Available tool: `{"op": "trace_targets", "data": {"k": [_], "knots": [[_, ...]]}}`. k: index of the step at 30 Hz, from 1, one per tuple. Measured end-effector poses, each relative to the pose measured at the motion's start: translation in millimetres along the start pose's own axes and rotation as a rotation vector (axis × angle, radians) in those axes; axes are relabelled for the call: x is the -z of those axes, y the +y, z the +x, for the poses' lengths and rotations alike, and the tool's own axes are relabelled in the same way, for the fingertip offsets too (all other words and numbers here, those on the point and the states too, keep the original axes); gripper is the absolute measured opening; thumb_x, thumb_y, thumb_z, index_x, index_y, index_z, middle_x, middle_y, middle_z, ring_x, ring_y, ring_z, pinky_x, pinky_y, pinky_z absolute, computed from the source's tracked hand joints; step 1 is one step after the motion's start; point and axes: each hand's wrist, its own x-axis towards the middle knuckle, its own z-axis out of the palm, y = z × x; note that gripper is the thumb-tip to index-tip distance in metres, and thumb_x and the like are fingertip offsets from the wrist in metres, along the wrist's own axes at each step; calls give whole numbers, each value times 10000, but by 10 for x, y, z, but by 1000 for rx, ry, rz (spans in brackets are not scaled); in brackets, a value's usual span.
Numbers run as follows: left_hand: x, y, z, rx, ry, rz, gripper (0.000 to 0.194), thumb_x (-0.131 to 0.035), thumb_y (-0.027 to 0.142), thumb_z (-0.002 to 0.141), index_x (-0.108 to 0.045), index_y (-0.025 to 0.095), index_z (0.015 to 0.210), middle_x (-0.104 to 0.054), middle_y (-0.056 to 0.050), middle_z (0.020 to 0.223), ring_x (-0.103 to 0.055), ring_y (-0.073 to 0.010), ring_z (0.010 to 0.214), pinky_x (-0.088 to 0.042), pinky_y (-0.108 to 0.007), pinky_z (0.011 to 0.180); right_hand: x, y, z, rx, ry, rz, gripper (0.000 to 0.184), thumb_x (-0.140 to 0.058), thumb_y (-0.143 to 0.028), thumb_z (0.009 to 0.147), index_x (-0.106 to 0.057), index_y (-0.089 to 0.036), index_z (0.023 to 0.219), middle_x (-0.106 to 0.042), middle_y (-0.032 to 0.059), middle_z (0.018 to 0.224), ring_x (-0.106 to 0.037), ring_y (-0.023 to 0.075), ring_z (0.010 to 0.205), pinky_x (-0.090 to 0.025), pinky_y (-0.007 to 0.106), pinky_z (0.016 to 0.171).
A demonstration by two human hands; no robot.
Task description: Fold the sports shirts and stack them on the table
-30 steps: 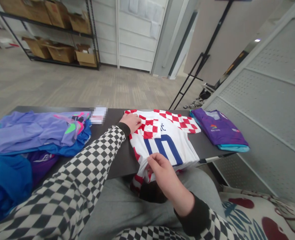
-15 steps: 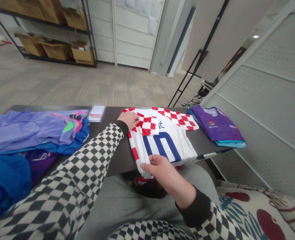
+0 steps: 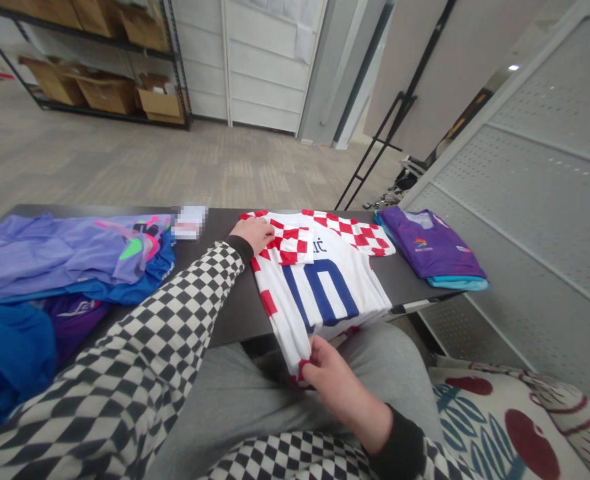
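Note:
A white jersey (image 3: 359, 283) with red checks and dark blue number lies back up on the dark table (image 3: 239, 303). Its left side is folded inward, so one checked sleeve lies across the back. At that shoulder my left hand (image 3: 255, 235) is closed on the cloth, its fingertips at the folded sleeve. My right hand (image 3: 332, 373) pinches the jersey's lower left hem between thumb and fingers. That hem hangs past the table's near edge, above my lap, pulled down toward me.
Folded purple and turquoise shirts (image 3: 429, 247) are stacked at the table's right end. Loose lilac and blue garments (image 3: 65, 257) are heaped on the left, beside a small blurred card (image 3: 189, 222). A perforated grey panel (image 3: 535, 173) stands close on the right.
My right hand has moved down toward me, drawing the jersey's hem further over the table edge. My left hand stays at the shoulder. The view has shifted slightly.

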Motion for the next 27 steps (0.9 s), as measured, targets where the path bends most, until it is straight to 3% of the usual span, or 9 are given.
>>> {"op": "trace_targets", "data": {"k": [2, 6, 10, 14, 17, 24, 27], "knots": [[-3, -8, -7, -5, 6, -2, 319, -560, 411, 1089, -839, 278, 1168, -760, -108, 1294, -671, -348, 1216, -534, -475, 1008, 20, 150, 46, -12, -21, 14, 369, -709, -277, 699, -683, -213, 1062, -775, 31, 930, -710, 247, 881, -531, 338, 780], [23, 43, -57, -25, 70, -28, 339, -563, 450, 1080, -824, 252, 1168, -764, -118, 1283, -676, -349, 1218, -521, -481, 1013, 92, 256, 103, 28, 18, -183, 229, -765, -351, 794, -719, -197, 957, -766, 42, 902, -692, 246, 858, -536, 357, 803], [54, 225, -149, -191, 187, -105, 348, -629, 505, 1019, -801, 220, 1118, -770, -123, 1211, -690, -325, 1148, -498, -478, 1026, 143, 222, 125, 128, 1, -171, 367, -767, -546, 932, -739, -195, 1039, -792, 65, 999, -709, 264, 925, -557, 385, 866], [42, 438, -218, -318, 19, -98, 283, -676, 487, 974, -761, 227, 905, -793, -80, 1015, -710, -307, 1021, -490, -465, 942, 160, 214, 149, 223, 3, -180, 521, -707, -699, 989, -783, -198, 1107, -810, 89, 1074, -715, 287, 1021, -548, 413, 962], [45, 549, -228, -321, -29, -43, 217, -613, 352, 1005, -742, 222, 890, -800, -78, 1006, -721, -299, 1000, -487, -452, 902, 158, 209, 154, 243, 38, -187, 592, -685, -770, 982, -795, -198, 1086, -812, 87, 1032, -713, 282, 980, -551, 409, 937], [62, 701, -185, -223, 138, -44, 312, -473, 310, 1104, -751, 196, 1019, -806, -128, 1117, -738, -303, 1055, -513, -434, 910, 133, 202, 147, 251, 64, -150, 610, -694, -811, 955, -793, -217, 1052, -815, 81, 1037, -725, 280, 990, -563, 402, 960], [27, 735, -173, -202, 63, -38, 339, -463, 353, 1121, -762, 208, 1055, -814, -120, 1108, -748, -304, 1042, -523, -429, 888, 140, 244, 161, 240, 84, -156, 596, -677, -806, 966, -775, -223, 1045, -811, 82, 1024, -726, 282, 986, -569, 401, 953]]}}
